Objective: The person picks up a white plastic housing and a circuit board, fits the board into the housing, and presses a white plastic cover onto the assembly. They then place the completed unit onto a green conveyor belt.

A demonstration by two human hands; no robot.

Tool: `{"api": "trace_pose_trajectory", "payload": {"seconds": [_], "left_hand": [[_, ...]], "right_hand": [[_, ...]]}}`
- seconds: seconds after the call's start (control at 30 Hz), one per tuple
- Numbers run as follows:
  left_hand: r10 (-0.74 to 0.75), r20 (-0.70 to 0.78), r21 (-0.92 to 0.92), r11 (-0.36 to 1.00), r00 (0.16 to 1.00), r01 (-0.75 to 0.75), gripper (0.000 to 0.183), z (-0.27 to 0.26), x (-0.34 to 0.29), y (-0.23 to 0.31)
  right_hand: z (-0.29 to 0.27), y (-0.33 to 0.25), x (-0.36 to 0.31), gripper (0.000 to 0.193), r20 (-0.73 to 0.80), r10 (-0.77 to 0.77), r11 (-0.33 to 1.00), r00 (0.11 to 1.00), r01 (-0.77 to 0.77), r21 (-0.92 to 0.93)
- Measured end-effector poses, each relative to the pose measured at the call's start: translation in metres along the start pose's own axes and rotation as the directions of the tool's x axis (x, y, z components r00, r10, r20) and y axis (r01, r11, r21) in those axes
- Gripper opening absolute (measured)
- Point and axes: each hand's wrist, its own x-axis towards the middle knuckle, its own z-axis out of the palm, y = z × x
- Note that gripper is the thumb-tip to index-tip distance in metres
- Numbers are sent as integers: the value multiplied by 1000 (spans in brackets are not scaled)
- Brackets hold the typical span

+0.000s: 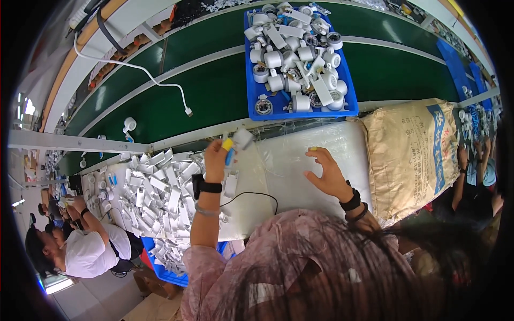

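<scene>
My left hand [216, 159] is closed on a small white device part [244, 139], blurred by motion, pinching it by a yellow-and-blue piece [228, 144]. Whether that piece is a cell or a wrapped wire, I cannot tell. My right hand [327, 175] hovers over the plastic-wrapped white surface [300, 147], its thumb and fingers apart and nothing between them. Beside my left wrist lies a heap of white plastic housings [160, 184]. Beyond both hands, a blue tray [342, 113] is piled with white round device heads [305, 53].
A brown paper sack [412, 155] stands at the right. The green conveyor belt [214, 80] runs across behind, with a white cable [139, 68] hanging over it. A blue bin [179, 278] of white parts sits below the bench. Co-workers are at both sides, one in a white shirt [99, 249].
</scene>
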Motion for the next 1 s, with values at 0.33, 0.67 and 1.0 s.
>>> {"api": "trace_pose_trajectory", "payload": {"seconds": [0.33,0.67,1.0], "left_hand": [[474,-406,360,869,781,-340,59,-57,77,-71],[-144,403,-54,982,904,181,28,59,-88,-83],[-147,350,-46,984,925,173,29,36,-47,-64]], "right_hand": [[32,27,125,40,-27,-153,987,988,151,-48],[98,92,256,56,168,296,953,940,-280,-115],[88,75,266,41,141,320,864,937,-349,363]]}}
